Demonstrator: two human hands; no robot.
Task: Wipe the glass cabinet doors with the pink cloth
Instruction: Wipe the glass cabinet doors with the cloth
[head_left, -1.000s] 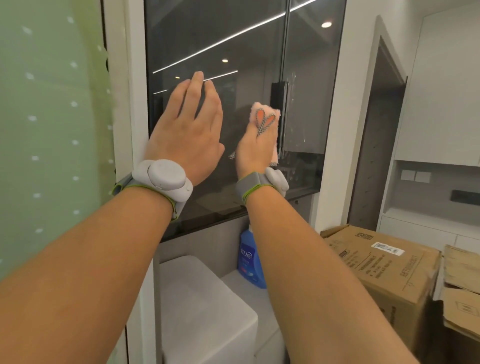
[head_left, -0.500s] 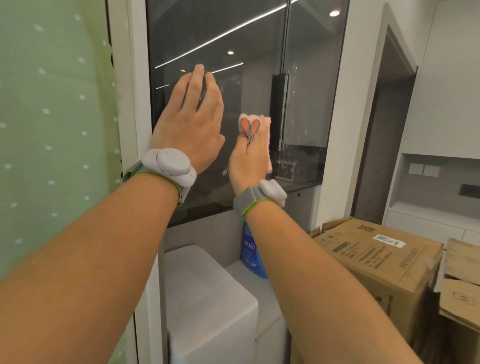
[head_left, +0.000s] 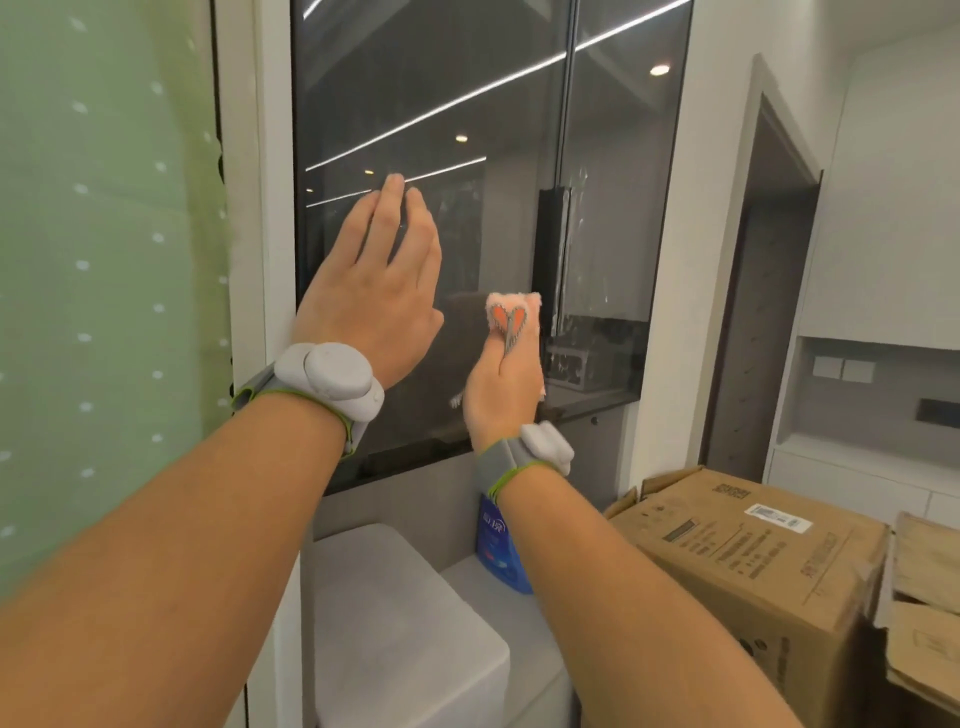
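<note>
Two dark glass cabinet doors fill the upper middle: the left door (head_left: 415, 104) and the right door (head_left: 623, 156), which shows streaks near its black handle (head_left: 551, 260). My left hand (head_left: 379, 291) lies flat on the left door with fingers spread, holding nothing. My right hand (head_left: 504, 384) presses the pink cloth (head_left: 514, 306) against the lower right part of the left door, just left of the handle. The cloth sticks out above my fingers; a looped cord lies over it.
A blue bottle (head_left: 501, 551) stands below the doors on a white counter (head_left: 524, 675), partly behind my right wrist. A white box (head_left: 405, 639) sits to its left. Cardboard boxes (head_left: 753, 561) crowd the right. A green dotted curtain (head_left: 104, 260) hangs at left.
My right hand with the cloth has slid down the glass and slightly left. My left hand stays flat on the door.
</note>
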